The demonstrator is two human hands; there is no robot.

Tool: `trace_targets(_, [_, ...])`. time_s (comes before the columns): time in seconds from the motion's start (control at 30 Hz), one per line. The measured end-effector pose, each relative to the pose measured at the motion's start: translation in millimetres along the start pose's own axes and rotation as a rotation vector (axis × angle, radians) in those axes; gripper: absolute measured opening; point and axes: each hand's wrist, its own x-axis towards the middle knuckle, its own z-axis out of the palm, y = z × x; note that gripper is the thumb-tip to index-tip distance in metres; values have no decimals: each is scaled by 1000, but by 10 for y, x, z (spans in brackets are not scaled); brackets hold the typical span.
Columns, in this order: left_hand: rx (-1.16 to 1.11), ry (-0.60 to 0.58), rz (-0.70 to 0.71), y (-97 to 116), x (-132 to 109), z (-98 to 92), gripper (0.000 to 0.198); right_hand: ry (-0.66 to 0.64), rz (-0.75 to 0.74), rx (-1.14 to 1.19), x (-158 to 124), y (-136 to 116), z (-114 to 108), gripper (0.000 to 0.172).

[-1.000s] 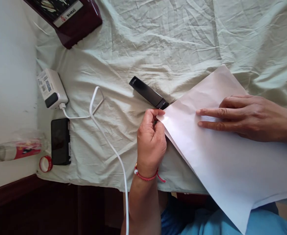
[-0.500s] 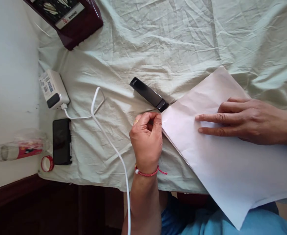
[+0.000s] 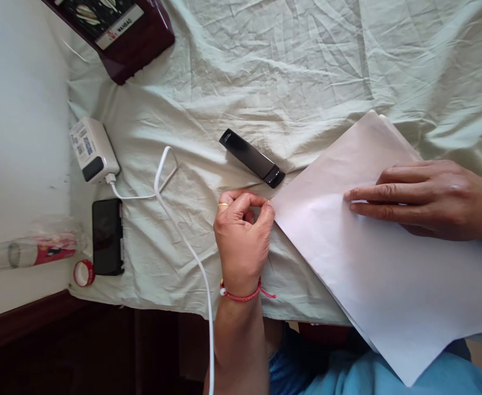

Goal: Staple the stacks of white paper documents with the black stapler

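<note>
My left hand (image 3: 244,233), wearing a ring and a red cord bracelet, pinches the left corner of a stack of white paper sheets (image 3: 372,280) between thumb and forefinger. My right hand (image 3: 434,200) lies on top of the stack with two fingers stretched out to the left. The lower part of the stack hangs past the table edge, over the lap. Sheet edges show slightly out of line at the top corner and along the lower left side. Just beyond my left hand lies a slim glossy black object (image 3: 252,158), possibly a stapler.
A white power adapter (image 3: 95,151) with a white cable (image 3: 187,244) sits at the left, the cable running across the cloth (image 3: 265,71). Nearby are a black phone (image 3: 108,237), a red ring-shaped roll (image 3: 84,272) and a clear bottle (image 3: 43,250). A maroon appliance (image 3: 142,46) stands at the back left.
My right hand has slid a little to the right over the paper, its two fingers closer together. The stack's lower corner has shifted right, and more sheet edges show. My left hand keeps its pinch.
</note>
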Motion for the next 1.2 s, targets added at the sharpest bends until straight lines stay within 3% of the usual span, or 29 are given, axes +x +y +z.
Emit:
trace_targets(0.2, [101, 7, -20, 13, 20, 3, 16, 12, 12, -4, -10, -13, -5, 38])
trace_targets(0.37, [153, 16, 63, -15, -5, 25, 15, 21, 5, -6, -3, -8, 9, 37])
trace_targets(0.47, [161, -6, 118, -43, -22, 35, 25, 8, 16, -4, -29, 5, 34, 38])
trace_targets(0.97, [149, -10, 214, -51, -68, 61, 11, 7, 47, 44, -76, 26, 65, 40])
trace_targets(1.2, [139, 24, 251, -43, -70, 60, 12, -8, 14, -8, -24, 14, -19, 38])
